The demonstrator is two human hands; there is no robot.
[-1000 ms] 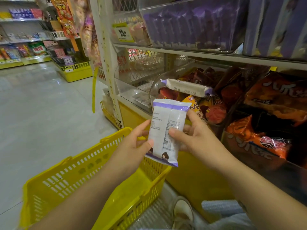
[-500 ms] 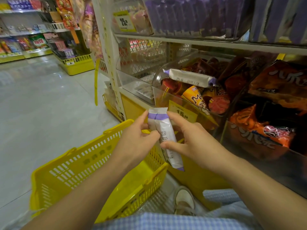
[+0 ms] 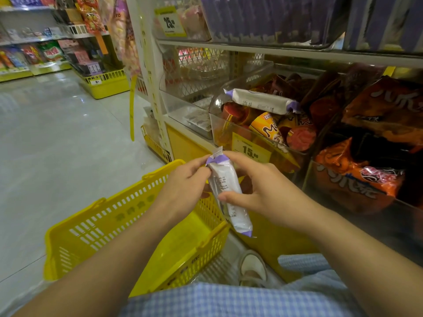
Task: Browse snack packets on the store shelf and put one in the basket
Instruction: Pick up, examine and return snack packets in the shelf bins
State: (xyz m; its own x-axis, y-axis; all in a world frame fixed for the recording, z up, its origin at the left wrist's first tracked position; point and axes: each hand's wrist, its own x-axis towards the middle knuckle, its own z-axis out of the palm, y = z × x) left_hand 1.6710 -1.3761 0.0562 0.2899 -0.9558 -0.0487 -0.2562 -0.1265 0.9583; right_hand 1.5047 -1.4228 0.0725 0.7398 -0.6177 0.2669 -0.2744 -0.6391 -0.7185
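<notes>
One white snack packet with purple ends point(image 3: 223, 177) stands nearly upright in the air between my two hands, its lower end leaning a little to my right. My left hand point(image 3: 183, 188) pinches its upper edge just under the purple band. My right hand point(image 3: 263, 188) is wrapped round it, thumb across the printed front, fingers curled behind and forefinger up at the top seal. The packet hangs over the right-hand rim of the yellow basket point(image 3: 128, 225), not inside it; the basket sits on the pale floor point(image 3: 57, 145) beside the base of the shelf. Just beyond my hands a clear bin point(image 3: 217, 131) on the shelf holds mixed red and orange snacks, with a second white-and-purple packet point(image 3: 263, 102) lying across the top and a yellow price tag point(image 3: 249, 149) marked 15 on its front. To the right, orange bags point(image 3: 357, 177) fill the next bin. My shoe point(image 3: 253, 267) shows below, near the basket's corner.
</notes>
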